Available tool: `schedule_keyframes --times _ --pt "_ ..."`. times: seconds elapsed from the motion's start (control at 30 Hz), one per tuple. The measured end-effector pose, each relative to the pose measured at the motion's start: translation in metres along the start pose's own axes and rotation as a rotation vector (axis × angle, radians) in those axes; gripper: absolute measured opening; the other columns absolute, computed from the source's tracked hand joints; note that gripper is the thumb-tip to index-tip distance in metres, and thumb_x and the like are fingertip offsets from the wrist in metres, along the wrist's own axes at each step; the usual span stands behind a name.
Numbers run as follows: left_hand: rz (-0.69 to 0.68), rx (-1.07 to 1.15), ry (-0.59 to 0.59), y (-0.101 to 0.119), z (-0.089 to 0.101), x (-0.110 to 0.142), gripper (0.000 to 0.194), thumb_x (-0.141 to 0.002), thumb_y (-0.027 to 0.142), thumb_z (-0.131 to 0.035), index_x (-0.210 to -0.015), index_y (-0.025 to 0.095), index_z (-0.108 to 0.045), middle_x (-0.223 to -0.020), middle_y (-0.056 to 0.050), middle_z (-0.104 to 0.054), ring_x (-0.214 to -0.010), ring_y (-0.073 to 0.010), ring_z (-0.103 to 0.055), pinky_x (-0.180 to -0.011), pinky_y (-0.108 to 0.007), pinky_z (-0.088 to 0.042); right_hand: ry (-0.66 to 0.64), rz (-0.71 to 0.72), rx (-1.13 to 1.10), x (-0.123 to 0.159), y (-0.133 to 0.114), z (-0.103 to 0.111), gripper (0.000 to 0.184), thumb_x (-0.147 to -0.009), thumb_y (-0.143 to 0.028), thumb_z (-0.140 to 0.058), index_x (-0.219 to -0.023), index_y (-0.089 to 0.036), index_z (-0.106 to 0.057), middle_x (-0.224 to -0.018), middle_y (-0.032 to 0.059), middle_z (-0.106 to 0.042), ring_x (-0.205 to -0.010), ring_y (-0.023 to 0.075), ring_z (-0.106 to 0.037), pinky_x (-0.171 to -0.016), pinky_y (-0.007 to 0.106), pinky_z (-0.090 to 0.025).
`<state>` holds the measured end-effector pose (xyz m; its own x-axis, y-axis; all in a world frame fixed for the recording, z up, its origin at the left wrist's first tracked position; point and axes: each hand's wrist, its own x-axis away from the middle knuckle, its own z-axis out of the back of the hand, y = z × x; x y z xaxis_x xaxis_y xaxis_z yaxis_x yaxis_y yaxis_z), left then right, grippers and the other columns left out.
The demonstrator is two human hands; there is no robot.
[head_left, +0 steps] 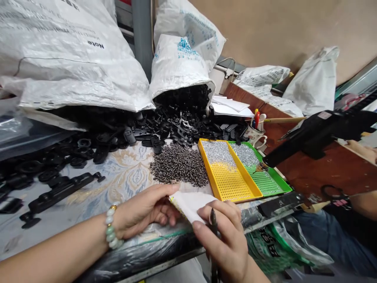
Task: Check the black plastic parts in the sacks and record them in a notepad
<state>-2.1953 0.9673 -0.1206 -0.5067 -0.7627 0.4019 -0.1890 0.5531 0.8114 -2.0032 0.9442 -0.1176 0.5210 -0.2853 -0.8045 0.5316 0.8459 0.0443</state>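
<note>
My left hand (145,208), with a bead bracelet at the wrist, pinches the left edge of a small white packet (191,204) at the table's front edge. My right hand (225,239) grips the packet's right corner and also holds a thin dark pen-like tool (214,224) between its fingers. Just beyond the packet lies a heap of small dark screws (179,165). To its right sit a yellow perforated tray (232,181) and a green perforated tray (265,179), each with silver screws at the far end.
Black plastic parts (182,122) spill from white sacks (179,63) at the back. More black parts (59,192) lie at left. At right another person's black electric screwdriver (315,135) points at the green tray. Scissors (334,196) lie on the brown surface; a mug of pens (257,129) stands behind the trays.
</note>
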Motion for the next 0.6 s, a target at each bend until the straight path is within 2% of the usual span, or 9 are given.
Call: schedule_keyframes --times 0.07,0.13,0.17,0.23,0.3,0.4,0.47,0.53,0.6 --pt "-0.005 -0.004 0.011 0.003 0.001 0.000 0.023 -0.076 0.036 -0.058 -0.078 0.013 -0.059 -0.072 -0.003 -0.059 -0.063 -0.0092 -0.054 -0.055 -0.018 -0.037 -0.026 0.018 0.000 0.007 0.001 -0.001 0.016 -0.086 -0.010 -0.045 -0.092 -0.018 -0.059 -0.088 0.0057 -0.062 -0.092 0.0166 -0.055 -0.079 0.033 -0.042" --pt "-0.012 -0.026 0.012 0.003 0.002 0.000 0.020 -0.074 0.032 -0.062 -0.082 0.013 -0.058 -0.078 -0.002 -0.059 -0.068 -0.0087 -0.055 -0.057 -0.016 -0.039 -0.027 -0.051 -0.039 0.018 0.004 -0.002 0.019 -0.084 -0.008 -0.047 -0.098 -0.018 -0.055 -0.097 0.0066 -0.061 -0.099 0.0183 -0.053 -0.084 0.035 -0.043" --pt "-0.020 -0.037 0.008 0.003 0.002 -0.001 0.021 -0.074 0.032 -0.063 -0.084 0.014 -0.057 -0.081 -0.003 -0.060 -0.070 -0.0086 -0.055 -0.059 -0.016 -0.040 -0.001 -0.136 -0.062 0.023 0.006 -0.003 0.023 -0.083 -0.006 -0.048 -0.102 -0.019 -0.052 -0.102 0.0075 -0.059 -0.103 0.0191 -0.052 -0.086 0.037 -0.043" --pt "-0.059 -0.056 0.005 0.001 0.002 -0.003 0.026 -0.075 0.032 -0.064 -0.093 0.015 -0.056 -0.091 -0.004 -0.061 -0.077 -0.0102 -0.056 -0.065 -0.018 -0.043 0.123 -0.393 -0.094 0.029 0.009 -0.005 0.028 -0.081 -0.006 -0.049 -0.105 -0.020 -0.046 -0.109 0.0088 -0.054 -0.105 0.0191 -0.052 -0.087 0.038 -0.044" --pt "-0.083 -0.076 0.005 -0.003 0.002 -0.005 0.033 -0.074 0.032 -0.064 -0.102 0.017 -0.054 -0.101 -0.005 -0.060 -0.085 -0.0125 -0.056 -0.070 -0.021 -0.044 0.212 -0.672 -0.140 0.030 0.011 -0.005 0.025 -0.081 -0.012 -0.051 -0.103 -0.021 -0.044 -0.101 0.0072 -0.053 -0.093 0.0159 -0.056 -0.079 0.033 -0.048" --pt "-0.114 -0.084 -0.028 -0.008 0.001 -0.008 0.036 -0.072 0.030 -0.067 -0.103 0.016 -0.055 -0.099 -0.004 -0.060 -0.083 -0.0118 -0.055 -0.073 -0.023 -0.044 0.139 -0.913 -0.274 0.022 0.010 -0.007 0.022 -0.080 -0.021 -0.056 -0.098 -0.020 -0.044 -0.081 0.0002 -0.052 -0.066 0.0100 -0.055 -0.059 0.023 -0.048" --pt "-0.130 -0.087 -0.047 -0.009 0.000 -0.008 0.032 -0.071 0.030 -0.068 -0.096 0.014 -0.056 -0.091 -0.003 -0.061 -0.077 -0.0098 -0.054 -0.070 -0.021 -0.044 0.126 -0.976 -0.321 0.017 0.009 -0.010 0.020 -0.079 -0.022 -0.057 -0.095 -0.020 -0.045 -0.074 -0.0016 -0.051 -0.060 0.0090 -0.052 -0.054 0.020 -0.044" --pt "-0.131 -0.081 -0.018 -0.009 -0.001 -0.007 0.029 -0.072 0.033 -0.068 -0.090 0.013 -0.056 -0.088 -0.003 -0.060 -0.075 -0.0096 -0.054 -0.068 -0.020 -0.045 0.190 -0.999 -0.291 0.014 0.006 -0.012 0.017 -0.080 -0.022 -0.056 -0.093 -0.020 -0.047 -0.073 -0.0018 -0.050 -0.060 0.0090 -0.050 -0.053 0.020 -0.043" --pt "-0.118 -0.068 0.037 -0.006 -0.002 -0.006 0.028 -0.073 0.034 -0.065 -0.090 0.014 -0.055 -0.091 -0.004 -0.060 -0.077 -0.0106 -0.055 -0.067 -0.021 -0.046 0.268 -0.933 -0.240 0.015 0.002 -0.013 0.016 -0.080 -0.020 -0.055 -0.093 -0.021 -0.048 -0.075 -0.0016 -0.050 -0.062 0.0092 -0.050 -0.055 0.020 -0.043"
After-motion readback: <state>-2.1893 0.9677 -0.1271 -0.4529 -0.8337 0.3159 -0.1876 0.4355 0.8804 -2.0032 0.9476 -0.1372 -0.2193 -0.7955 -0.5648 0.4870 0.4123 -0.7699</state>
